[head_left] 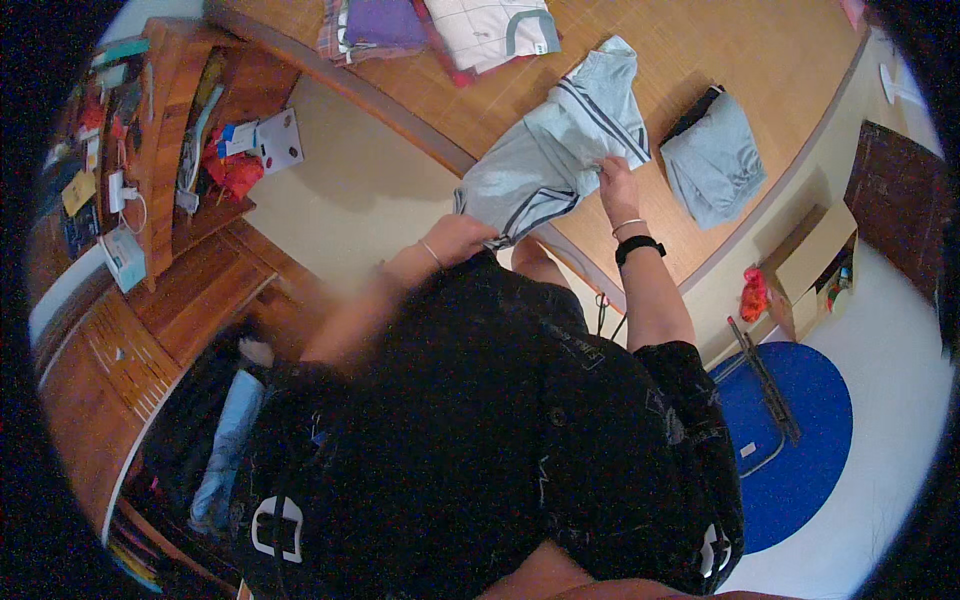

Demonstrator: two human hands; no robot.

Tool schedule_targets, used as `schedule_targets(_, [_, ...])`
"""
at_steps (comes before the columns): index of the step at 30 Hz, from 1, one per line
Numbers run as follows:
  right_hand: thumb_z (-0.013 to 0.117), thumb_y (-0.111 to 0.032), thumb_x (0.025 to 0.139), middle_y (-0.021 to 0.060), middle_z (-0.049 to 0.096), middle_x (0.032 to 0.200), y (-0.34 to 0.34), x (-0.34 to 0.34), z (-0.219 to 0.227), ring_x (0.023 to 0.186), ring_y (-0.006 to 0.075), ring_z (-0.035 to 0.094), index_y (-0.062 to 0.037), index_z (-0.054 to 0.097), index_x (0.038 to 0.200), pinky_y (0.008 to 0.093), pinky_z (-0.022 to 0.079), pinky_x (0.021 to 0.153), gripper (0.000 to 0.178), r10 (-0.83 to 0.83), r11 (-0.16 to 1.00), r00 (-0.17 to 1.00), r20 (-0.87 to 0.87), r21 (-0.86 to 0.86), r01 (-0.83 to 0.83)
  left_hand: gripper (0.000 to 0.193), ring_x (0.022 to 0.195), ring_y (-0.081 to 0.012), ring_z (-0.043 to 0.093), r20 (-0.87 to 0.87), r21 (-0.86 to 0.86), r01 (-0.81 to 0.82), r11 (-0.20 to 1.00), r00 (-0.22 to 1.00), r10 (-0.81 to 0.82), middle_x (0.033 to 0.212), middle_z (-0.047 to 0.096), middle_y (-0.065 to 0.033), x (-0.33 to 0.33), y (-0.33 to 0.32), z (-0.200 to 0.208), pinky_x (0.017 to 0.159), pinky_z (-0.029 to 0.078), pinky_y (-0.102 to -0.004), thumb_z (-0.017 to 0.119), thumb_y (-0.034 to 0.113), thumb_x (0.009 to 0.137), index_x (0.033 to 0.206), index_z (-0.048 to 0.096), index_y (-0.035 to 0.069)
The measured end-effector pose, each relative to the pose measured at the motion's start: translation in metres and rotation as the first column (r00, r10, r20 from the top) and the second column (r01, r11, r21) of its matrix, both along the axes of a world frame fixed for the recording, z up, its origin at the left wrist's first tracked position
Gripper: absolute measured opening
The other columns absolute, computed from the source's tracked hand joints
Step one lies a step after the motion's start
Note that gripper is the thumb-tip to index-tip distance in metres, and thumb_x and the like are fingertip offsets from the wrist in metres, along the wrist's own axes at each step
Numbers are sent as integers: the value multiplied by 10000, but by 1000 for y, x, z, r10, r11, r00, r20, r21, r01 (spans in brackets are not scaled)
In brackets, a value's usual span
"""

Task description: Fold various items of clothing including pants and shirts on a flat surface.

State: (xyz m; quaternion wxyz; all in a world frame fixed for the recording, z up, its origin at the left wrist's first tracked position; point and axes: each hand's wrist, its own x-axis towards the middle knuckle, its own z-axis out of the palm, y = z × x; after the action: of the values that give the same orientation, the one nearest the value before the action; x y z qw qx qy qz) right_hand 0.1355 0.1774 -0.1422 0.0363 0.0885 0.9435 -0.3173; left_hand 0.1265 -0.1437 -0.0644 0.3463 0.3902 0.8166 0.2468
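Head view gives me a grey garment with dark stripes, lying slantwise over the near edge of a tan platform: most of it rests on the surface, while its lower-left end hangs past that edge toward the wearer. I judge it light, soft and limp, a knit that should neither break nor slip much but will sag and crease wherever nothing supports it, so I would take hold at the striped borders and corners, well apart, rather than by the middle. The left grip is closed in a pinch on the striped corner at the overhanging end; the right grip has fingers and thumb drawn together on the cloth by the other striped band, above the platform, with no gap that I can make out. The long axis runs obliquely, from the left grip across the near edge and inward over the surface, with the narrower end pointing away from the wearer. Bunching keeps me from telling which end is the top. A folded grey bundle lies just beside it, toward the platform's right edge, and a folded white garment sits farther in.
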Motion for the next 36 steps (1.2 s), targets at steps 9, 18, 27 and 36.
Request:
schedule_targets(9, [585, -80, 761, 151, 578, 954, 4, 38, -46, 881, 319, 566, -81, 584, 1024, 378, 475, 729, 263, 75, 997, 972, 224, 14, -80, 229, 743, -319, 589, -9, -41, 73, 997, 997, -73, 772, 612, -113, -7, 8, -3, 637, 468, -431, 556, 151, 729, 954, 596, 146])
schedule_targets(18, [619, -169, 779, 156, 592, 825, -7, -7, -10, 652, 260, 592, -46, 626, 924, 355, 478, 613, 190, -51, 998, 997, -54, -36, 49, 206, 823, -313, 564, -48, 92, -60, 994, 997, 65, 888, 585, -128, -14, 15, 1, 672, 465, -402, 570, 88, 700, 904, 590, 99])
schedule_targets(27, [617, -235, 776, 176, 612, 905, 0, -106, -21, 813, 347, 589, -20, 598, 955, 403, 470, 725, 280, -74, 985, 995, -68, -164, 62, 195, 1026, -378, 483, 73, 293, -403, 867, 914, 400, 1141, 496, -191, -81, 65, -62, 849, 418, -377, 614, 153, 744, 897, 603, 32])
schedule_targets(36, [648, -303, 730, 164, 635, 811, -14, -136, -38, 760, 337, 605, -34, 628, 885, 408, 478, 687, 311, -58, 996, 993, 107, -57, 64, 223, 866, -357, 542, 123, 168, -428, 888, 903, 411, 886, 563, -189, -125, 112, -109, 740, 436, -410, 604, 235, 776, 842, 625, 22])
